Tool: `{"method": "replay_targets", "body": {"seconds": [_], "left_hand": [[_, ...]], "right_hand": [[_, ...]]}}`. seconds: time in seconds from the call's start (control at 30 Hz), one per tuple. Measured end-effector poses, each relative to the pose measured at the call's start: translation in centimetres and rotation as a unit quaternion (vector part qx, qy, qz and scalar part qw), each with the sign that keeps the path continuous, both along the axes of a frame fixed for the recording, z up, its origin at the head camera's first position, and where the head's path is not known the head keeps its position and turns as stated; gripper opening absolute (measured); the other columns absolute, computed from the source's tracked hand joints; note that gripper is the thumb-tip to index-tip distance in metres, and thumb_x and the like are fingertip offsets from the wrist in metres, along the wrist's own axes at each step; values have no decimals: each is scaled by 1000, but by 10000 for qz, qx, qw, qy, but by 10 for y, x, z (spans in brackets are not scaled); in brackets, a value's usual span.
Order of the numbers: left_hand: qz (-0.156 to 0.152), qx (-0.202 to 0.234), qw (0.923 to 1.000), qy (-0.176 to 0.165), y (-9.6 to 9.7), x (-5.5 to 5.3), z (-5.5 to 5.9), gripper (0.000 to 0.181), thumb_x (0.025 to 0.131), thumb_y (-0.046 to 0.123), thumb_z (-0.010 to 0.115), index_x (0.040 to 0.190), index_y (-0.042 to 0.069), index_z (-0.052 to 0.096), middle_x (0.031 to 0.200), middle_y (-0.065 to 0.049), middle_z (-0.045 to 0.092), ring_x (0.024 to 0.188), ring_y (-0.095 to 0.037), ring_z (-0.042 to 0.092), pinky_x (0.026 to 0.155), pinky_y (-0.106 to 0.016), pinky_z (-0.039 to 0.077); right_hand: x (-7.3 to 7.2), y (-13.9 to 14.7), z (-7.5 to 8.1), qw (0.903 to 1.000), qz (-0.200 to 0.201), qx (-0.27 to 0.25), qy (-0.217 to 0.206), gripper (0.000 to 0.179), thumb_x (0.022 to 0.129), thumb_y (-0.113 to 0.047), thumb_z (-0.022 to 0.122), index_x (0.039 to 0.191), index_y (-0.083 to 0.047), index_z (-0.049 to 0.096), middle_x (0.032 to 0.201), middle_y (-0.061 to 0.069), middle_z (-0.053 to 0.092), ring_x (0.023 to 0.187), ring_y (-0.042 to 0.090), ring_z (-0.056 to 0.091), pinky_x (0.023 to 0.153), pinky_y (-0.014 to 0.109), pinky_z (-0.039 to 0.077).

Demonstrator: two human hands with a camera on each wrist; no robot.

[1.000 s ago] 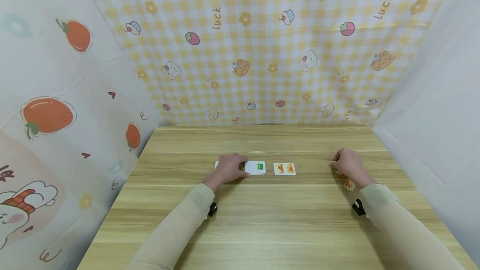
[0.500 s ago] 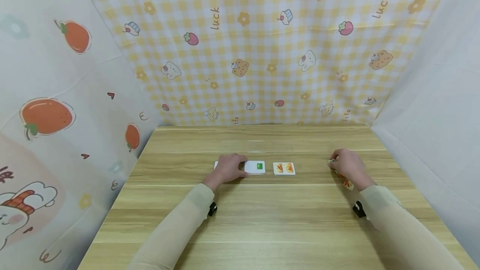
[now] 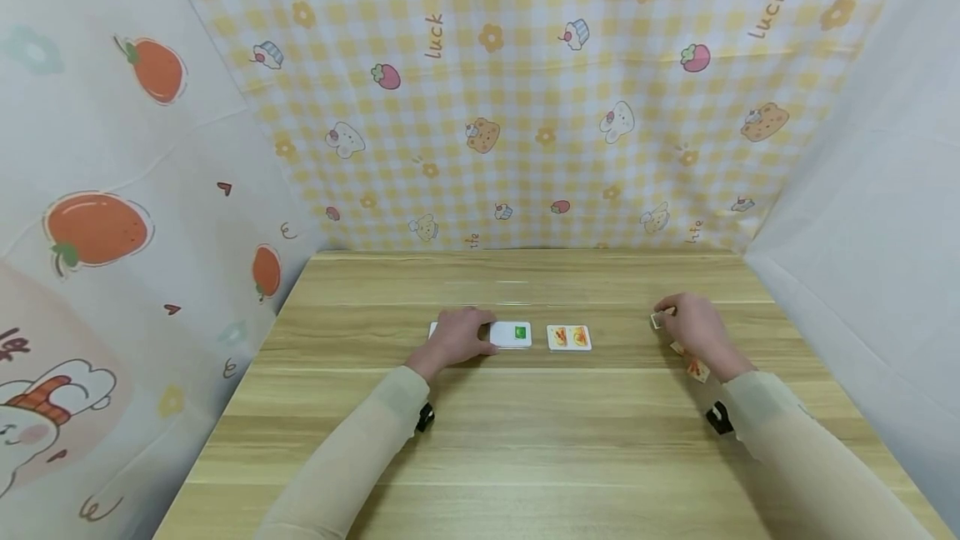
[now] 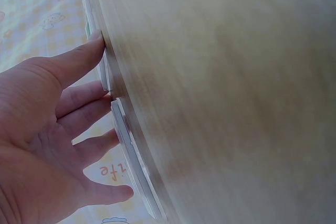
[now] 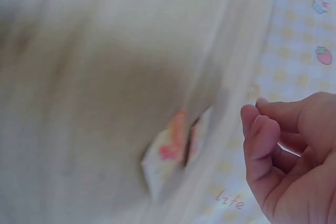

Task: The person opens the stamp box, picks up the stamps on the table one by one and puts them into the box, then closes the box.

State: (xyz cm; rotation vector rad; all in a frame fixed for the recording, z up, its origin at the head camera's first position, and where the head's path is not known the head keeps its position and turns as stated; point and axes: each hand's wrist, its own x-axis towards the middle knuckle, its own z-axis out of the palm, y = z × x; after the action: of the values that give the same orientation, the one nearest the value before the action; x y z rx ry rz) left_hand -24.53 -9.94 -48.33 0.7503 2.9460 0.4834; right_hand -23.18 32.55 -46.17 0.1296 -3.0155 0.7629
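Observation:
My left hand [image 3: 456, 334] rests with fingers spread at the left end of a white card [image 3: 511, 336] that bears a small green picture. Under that hand lies another white card [image 4: 137, 166], mostly hidden in the head view. To the right is a card with two orange food pictures [image 3: 568, 337]. My right hand [image 3: 695, 329] pinches a small square picture tile [image 3: 656, 321] between thumb and fingertips. Beneath its wrist, two more small tiles lie on the table, an orange-and-cream tile [image 3: 698, 370] and a partly covered tile [image 3: 678, 348].
The wood-grain table [image 3: 525, 457] ends at a yellow checked cloth [image 3: 525, 173] at the back. White cloth walls stand on both sides. Clear strips [image 3: 513, 292] lie on the table behind the cards.
My right hand has shifted slightly away and to the left with the pinched tile, uncovering more of the tiles beneath it. My left hand and the cards have stayed put.

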Motion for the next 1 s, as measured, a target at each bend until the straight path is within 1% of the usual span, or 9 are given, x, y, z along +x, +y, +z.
{"method": "replay_targets", "body": {"seconds": [0.07,0.17,0.3,0.37,0.47,0.6,0.77,1.0], "left_hand": [[8,-23,10000,7,0,0,-1,53,83,45,82,128,21,69,115,2,70,101,-18,61,88,-55,40],[5,-49,10000,8,0,-1,-1,53,84,45,82,129,21,68,116,1,70,102,-18,61,88,-55,40],[-3,0,10000,-50,0,-1,0,54,83,45,82,130,20,68,118,1,70,103,-20,62,90,-57,39],[0,18,10000,-61,-1,-1,0,54,83,44,82,130,20,68,118,0,70,104,-20,62,90,-58,39],[10,-13,10000,-41,-1,0,0,54,83,44,82,130,20,68,118,0,70,104,-20,62,90,-57,39],[20,-34,10000,-35,-1,1,1,53,83,43,82,129,20,68,118,0,69,104,-21,62,90,-58,39],[16,-95,10000,-25,0,2,3,51,84,43,82,128,21,68,116,0,69,103,-20,61,89,-57,39],[13,-97,10000,-2,0,1,1,51,84,43,81,128,21,68,114,0,69,102,-21,62,89,-57,40]], "right_hand": [[0,-3,4,9999,58,20,110,24,96,-9,63,114,4,73,88,16,72,47,16,50,44,33,41],[0,-9,9,9999,150,-19,62,25,95,-6,62,115,5,72,90,18,73,45,16,45,43,32,38],[2,-17,13,9996,208,-162,29,25,95,-6,64,116,4,72,91,17,73,50,15,53,45,32,41],[2,-22,15,9994,239,-225,107,24,95,-7,66,115,3,72,91,16,73,57,16,59,49,33,44],[3,-30,18,9987,206,-423,182,20,96,-10,68,111,1,74,90,14,74,65,18,62,53,33,46],[3,-41,20,9966,136,-785,191,14,95,-11,70,105,-3,76,86,11,72,66,22,62,54,35,47],[2,-57,21,9941,236,-1049,154,11,94,-12,72,101,-5,76,85,9,72,68,25,65,55,34,49],[0,-82,22,9917,302,-1232,223,8,91,-15,75,96,-8,77,80,4,71,64,20,62,55,34,49]]}}
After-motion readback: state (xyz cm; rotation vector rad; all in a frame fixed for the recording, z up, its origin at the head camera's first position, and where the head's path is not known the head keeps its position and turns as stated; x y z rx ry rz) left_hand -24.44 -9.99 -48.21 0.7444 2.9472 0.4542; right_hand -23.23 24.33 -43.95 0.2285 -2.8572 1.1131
